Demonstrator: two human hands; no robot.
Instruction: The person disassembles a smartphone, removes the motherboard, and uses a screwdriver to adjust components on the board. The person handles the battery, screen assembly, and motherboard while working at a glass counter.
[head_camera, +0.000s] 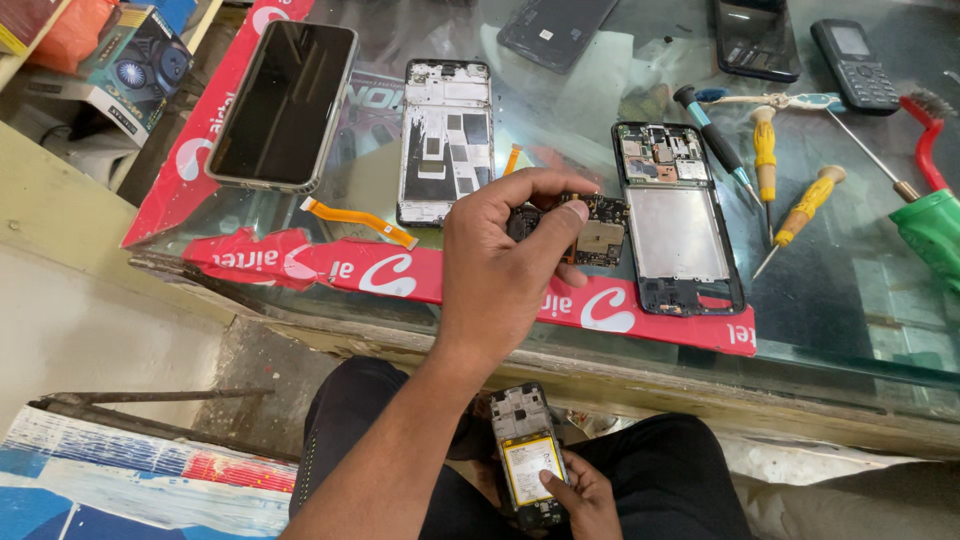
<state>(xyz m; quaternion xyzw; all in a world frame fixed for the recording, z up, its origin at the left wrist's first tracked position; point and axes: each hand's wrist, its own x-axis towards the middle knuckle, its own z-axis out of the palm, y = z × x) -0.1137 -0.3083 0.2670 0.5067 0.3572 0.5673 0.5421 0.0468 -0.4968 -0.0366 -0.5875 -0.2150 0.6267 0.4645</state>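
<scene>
My left hand (500, 265) is raised over the front edge of the glass counter (850, 300) and pinches a small dark phone circuit board (602, 238) between thumb and fingers. Right beside the board lies an opened phone frame (680, 230), with parts still in its top end. Down at my lap, my right hand (580, 498) holds an opened phone (526, 462) with its battery showing, thumb resting on the battery.
On the glass lie a white-backed phone frame (445, 140), a dark-screened phone (282, 105), an orange flex cable (358, 220), yellow-handled screwdrivers (800, 212), a dark-handled screwdriver (712, 135), a keypad phone (856, 64) and a red brush (925, 135). Boxes (125, 65) sit far left.
</scene>
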